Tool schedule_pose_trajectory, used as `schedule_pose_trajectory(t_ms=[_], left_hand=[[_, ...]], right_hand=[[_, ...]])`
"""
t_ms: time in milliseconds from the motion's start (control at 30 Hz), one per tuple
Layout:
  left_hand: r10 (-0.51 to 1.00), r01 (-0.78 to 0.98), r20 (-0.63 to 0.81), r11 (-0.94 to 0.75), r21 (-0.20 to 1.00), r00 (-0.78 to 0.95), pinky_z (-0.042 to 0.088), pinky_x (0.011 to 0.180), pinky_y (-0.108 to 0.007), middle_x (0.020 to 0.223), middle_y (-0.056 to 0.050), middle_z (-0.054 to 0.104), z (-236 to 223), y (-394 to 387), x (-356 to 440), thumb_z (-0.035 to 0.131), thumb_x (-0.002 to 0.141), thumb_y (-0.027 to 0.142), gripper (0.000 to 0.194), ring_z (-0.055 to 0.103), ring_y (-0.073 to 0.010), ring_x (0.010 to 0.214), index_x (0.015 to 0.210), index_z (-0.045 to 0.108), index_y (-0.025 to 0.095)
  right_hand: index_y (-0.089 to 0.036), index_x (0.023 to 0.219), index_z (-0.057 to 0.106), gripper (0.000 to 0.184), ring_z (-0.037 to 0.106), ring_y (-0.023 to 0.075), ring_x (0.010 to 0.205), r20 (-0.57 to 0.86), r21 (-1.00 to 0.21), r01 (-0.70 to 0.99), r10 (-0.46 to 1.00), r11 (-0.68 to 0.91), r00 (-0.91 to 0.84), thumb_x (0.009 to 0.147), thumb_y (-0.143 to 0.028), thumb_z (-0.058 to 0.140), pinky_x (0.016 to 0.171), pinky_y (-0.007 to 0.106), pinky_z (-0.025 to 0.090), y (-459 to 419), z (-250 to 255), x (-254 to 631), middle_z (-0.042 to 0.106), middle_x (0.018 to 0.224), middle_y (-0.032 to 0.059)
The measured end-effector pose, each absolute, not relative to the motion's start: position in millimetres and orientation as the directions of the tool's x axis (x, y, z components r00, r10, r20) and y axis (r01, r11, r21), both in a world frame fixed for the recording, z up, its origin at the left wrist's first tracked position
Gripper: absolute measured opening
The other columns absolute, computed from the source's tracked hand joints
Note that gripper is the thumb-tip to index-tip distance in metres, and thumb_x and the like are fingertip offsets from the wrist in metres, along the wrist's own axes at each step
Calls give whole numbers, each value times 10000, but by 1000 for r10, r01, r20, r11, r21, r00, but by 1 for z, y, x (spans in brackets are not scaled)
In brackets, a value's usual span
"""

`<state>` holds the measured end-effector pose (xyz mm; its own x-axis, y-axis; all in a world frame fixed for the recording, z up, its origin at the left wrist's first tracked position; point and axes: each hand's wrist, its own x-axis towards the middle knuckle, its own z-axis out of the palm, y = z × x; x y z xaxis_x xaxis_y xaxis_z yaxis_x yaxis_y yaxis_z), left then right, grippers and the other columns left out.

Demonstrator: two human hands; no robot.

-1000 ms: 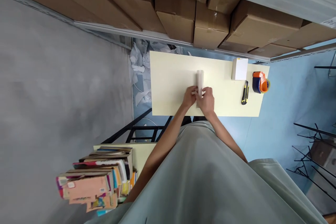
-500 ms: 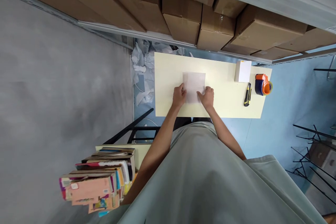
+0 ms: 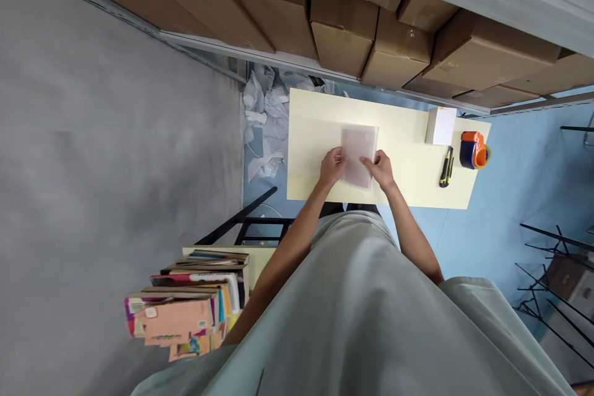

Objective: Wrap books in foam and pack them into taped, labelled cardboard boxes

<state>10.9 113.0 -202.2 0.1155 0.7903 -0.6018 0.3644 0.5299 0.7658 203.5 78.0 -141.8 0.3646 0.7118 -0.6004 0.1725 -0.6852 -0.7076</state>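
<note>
Between my hands is a flat, pale pinkish rectangular packet (image 3: pixel 359 158) that looks wrapped in clear plastic; its exact kind cannot be made out. My left hand (image 3: pixel 333 165) grips its left edge with curled fingers. On the opposite edge, my right hand (image 3: pixel 380 169) holds it with the thumb lying on top and the fingers at the side. The packet is over the cream-coloured table (image 3: pixel 312 130), slightly tilted, its broad face turned up.
To the right on the table are a white box (image 3: pixel 440 126), a yellow-and-black utility knife (image 3: pixel 446 167) and an orange-and-blue tape dispenser (image 3: pixel 473 150). Cardboard boxes (image 3: pixel 343 37) fill the shelf beyond. Stacked books (image 3: pixel 180 315) sit lower left; crumpled plastic wrapping (image 3: pixel 271 102) lies behind the table.
The packet, first seen narrow and edge-on between both hands, was turned broad face up. My hands moved apart to its two side edges. The view has shifted a little.
</note>
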Motion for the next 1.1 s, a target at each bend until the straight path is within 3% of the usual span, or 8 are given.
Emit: schedule_pose_trajectory(t_ms=[233, 433, 600, 667, 833, 1000, 1100], left_hand=[[795, 354, -566, 475, 805, 219, 669, 1027, -432, 1391, -139, 782, -188, 92, 47, 752, 979, 247, 429, 792, -266, 1105, 1406, 734, 214], [779, 342, -546, 445, 827, 307, 675, 1017, -448, 1438, -172, 734, -188, 73, 92, 771, 971, 258, 500, 788, -290, 1131, 1466, 731, 204], [819, 389, -499, 378, 841, 284, 556, 1264, -532, 1486, -191, 722, -198, 73, 106, 715, 942, 126, 487, 704, -356, 1412, 1421, 777, 185], [841, 394, -461, 337, 855, 282, 517, 1311, -537, 1478, -166, 748, -200, 77, 97, 705, 907, 80, 460, 679, -361, 1456, 1335, 823, 199], [815, 259, -478, 409, 875, 329, 657, 1111, -462, 1256, -98, 870, -196, 87, 58, 634, 964, 111, 411, 827, -301, 1150, 1300, 845, 218], [860, 74, -484, 479, 875, 162, 644, 1134, -430, 1334, -127, 855, -191, 87, 11, 581, 1044, 146, 383, 818, -288, 1272, 1351, 805, 195], [865, 101, -484, 474, 874, 129, 618, 1178, -453, 1364, -139, 841, -197, 85, -12, 582, 1084, 202, 315, 805, -298, 1286, 1298, 813, 192]], right_hand=[[-298, 798, 436, 488, 410, 147, 694, -578, -718, 121, 684, -685, 446, 714, -564, 837, 639, 300, 366, 52, -114, 243, 401, 728, -91], [-303, 791, 423, 457, 436, 163, 687, -498, -690, 245, 692, -681, 522, 760, -516, 826, 644, 313, 385, 37, -94, 273, 444, 716, -83], [-322, 797, 391, 401, 465, 198, 655, -422, -537, 475, 709, -698, 565, 810, -379, 787, 658, 336, 368, 52, -101, 246, 459, 660, -83], [-325, 809, 394, 387, 488, 216, 660, -412, -486, 536, 722, -691, 556, 830, -348, 779, 666, 344, 370, 61, -107, 225, 501, 670, -67], [-324, 829, 396, 412, 551, 240, 694, -391, -467, 619, 775, -631, 496, 935, -474, 766, 699, 356, 413, 74, -117, 180, 562, 741, -28], [-313, 847, 434, 436, 567, 236, 751, -394, -504, 671, 836, -544, 382, 945, -586, 759, 740, 346, 446, 88, -135, 144, 598, 824, -10], [-300, 916, 481, 313, 601, 248, 823, -460, -493, 700, 838, -517, 295, 989, -509, 703, 789, 357, 472, 98, -154, 123, 626, 918, 19]])
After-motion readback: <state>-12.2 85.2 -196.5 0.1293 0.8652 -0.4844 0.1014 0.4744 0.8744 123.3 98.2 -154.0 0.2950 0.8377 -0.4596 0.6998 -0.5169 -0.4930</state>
